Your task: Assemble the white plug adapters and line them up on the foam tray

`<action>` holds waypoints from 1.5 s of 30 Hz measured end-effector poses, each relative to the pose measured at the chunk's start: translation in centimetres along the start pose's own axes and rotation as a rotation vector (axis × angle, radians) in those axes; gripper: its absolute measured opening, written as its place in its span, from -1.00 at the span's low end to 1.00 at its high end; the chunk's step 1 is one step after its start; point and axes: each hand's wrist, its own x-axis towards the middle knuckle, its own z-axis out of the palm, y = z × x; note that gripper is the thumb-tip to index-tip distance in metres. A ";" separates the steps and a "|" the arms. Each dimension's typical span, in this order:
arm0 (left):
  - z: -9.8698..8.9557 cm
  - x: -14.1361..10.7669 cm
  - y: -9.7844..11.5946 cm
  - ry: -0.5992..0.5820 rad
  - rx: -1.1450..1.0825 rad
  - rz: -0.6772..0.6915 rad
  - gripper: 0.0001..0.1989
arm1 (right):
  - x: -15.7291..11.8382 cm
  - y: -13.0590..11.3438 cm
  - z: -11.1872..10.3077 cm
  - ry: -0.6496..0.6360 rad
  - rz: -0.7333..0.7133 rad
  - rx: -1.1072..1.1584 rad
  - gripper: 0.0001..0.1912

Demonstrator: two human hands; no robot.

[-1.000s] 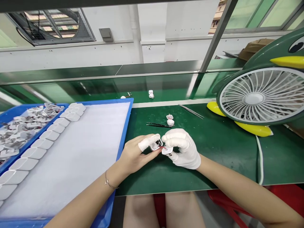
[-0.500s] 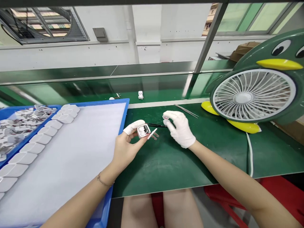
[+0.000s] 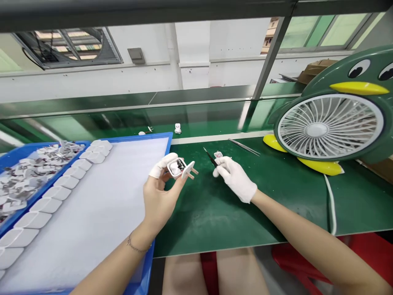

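Observation:
My left hand (image 3: pixel 162 184), with white coverings on some fingertips, grips an open white plug charger housing (image 3: pixel 175 169) over the bench. Dark electronic parts show inside it. Its plug cap (image 3: pixel 188 169), with two metal prongs, stands tilted at the housing's right side by my thumb. My right hand (image 3: pixel 235 176), in a white glove, is closed around black tweezers (image 3: pixel 210 157), whose tip points up and left, apart from the housing. A small white part with a reddish mark (image 3: pixel 218 154) is just beyond my right fingers; whether they touch it I cannot tell.
At left, a blue tray (image 3: pixel 170 143) with a white lining bears a row of white housings (image 3: pixel 58 193). A blue bin (image 3: pixel 12 157) of wired plug parts adjoins it. Silver tweezers (image 3: pixel 244 147) lie behind my right hand. A green fan (image 3: pixel 316 130) stands at right.
My right hand has taken up the black tweezers from the bench. The small white part that was at its fingertips now sits just beyond them. My left hand still holds the housing.

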 end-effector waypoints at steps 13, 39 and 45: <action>-0.1 -0.7 -1.0 -0.217 0.343 0.220 -0.57 | -3.0 -1.8 -1.8 0.135 0.079 0.555 -0.77; 0.4 -1.2 -0.8 -0.260 0.347 0.092 -0.56 | -2.7 -2.2 -1.9 0.351 -0.327 0.025 -0.86; 0.3 -1.1 -0.8 -0.272 0.372 0.127 -0.56 | -2.7 -2.2 -1.9 0.367 -0.357 0.014 -0.85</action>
